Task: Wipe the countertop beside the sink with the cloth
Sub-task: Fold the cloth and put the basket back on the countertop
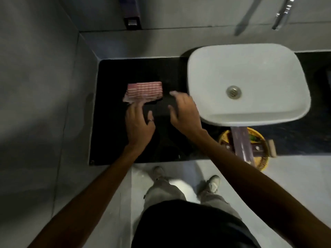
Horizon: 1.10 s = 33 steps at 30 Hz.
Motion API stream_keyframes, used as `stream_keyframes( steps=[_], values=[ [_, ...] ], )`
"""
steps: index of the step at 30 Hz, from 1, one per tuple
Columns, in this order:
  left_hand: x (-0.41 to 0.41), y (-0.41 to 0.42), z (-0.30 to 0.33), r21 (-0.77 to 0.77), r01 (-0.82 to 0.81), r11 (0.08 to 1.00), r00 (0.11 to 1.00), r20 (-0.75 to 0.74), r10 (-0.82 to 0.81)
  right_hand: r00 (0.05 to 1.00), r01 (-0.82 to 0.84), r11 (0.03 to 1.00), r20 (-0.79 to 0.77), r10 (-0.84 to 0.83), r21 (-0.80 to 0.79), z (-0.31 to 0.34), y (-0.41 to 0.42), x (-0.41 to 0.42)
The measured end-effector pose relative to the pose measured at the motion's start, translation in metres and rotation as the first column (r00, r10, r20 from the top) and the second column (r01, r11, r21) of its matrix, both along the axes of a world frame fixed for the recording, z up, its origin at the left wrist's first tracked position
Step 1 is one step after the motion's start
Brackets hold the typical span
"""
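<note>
Down on black counter [111, 122]: folded red-and-white striped cloth [144, 91], flat, left of white sink [247, 83], apart from it. Left hand [138, 125] palm down, fingers loose, fingertips at near edge of cloth, gripping nothing; contact hard to tell. Right hand [185, 112] spread and blurred, empty, between cloth and sink, above counter. Ring on left thumb. Yellow basket [263, 161] below sink's near rim
</note>
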<state>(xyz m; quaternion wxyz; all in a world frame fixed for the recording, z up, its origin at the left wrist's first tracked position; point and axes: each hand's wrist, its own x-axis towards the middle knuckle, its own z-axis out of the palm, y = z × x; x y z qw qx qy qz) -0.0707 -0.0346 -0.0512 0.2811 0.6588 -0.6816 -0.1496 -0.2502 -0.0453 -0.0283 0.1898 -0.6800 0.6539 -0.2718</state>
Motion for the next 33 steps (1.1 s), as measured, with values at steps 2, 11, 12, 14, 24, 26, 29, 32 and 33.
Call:
stream_keyframes(
  steps=[2,11,12,14,24,26,29,32,33],
  values=[
    [-0.045,0.042,0.001,-0.101,0.159,0.982,0.986,0.071,-0.152,0.983,-0.108,0.982,-0.166,0.082,-0.156,0.004,0.055,-0.042],
    [-0.219,0.130,-0.024,0.338,0.452,0.826,0.777,0.306,-0.550,0.831,0.398,0.860,-0.522,-0.190,0.319,-0.031,0.200,-0.250],
    [-0.226,0.133,-0.026,0.394,0.400,0.827,0.812,0.265,-0.520,0.863,0.407,0.830,-0.458,-0.212,0.382,-0.034,0.203,-0.264],
    [-0.236,0.137,-0.027,0.485,0.317,0.815,0.902,0.110,-0.417,0.933,0.341,0.819,-0.270,-0.236,0.462,-0.038,0.204,-0.280],
    [-0.114,0.129,-0.011,0.448,0.050,0.892,0.998,0.017,-0.064,0.999,0.041,0.890,0.005,-0.049,0.455,-0.035,0.172,-0.171],
    [-0.066,0.117,-0.006,0.431,0.015,0.902,0.999,0.038,-0.035,0.999,-0.018,0.876,0.040,-0.001,0.482,-0.032,0.154,-0.128],
    [0.005,0.081,0.001,0.395,-0.055,0.917,0.996,0.085,0.023,0.994,-0.096,0.869,0.099,0.054,0.485,-0.025,0.115,-0.059],
    [0.060,0.039,0.003,0.372,-0.095,0.923,0.991,0.120,0.054,0.992,-0.111,0.858,0.104,0.067,0.501,-0.019,0.073,-0.001],
    [0.075,0.026,0.002,0.377,-0.095,0.921,0.991,0.128,0.050,0.993,-0.105,0.851,0.101,0.062,0.515,-0.019,0.061,0.015]
  ],
)
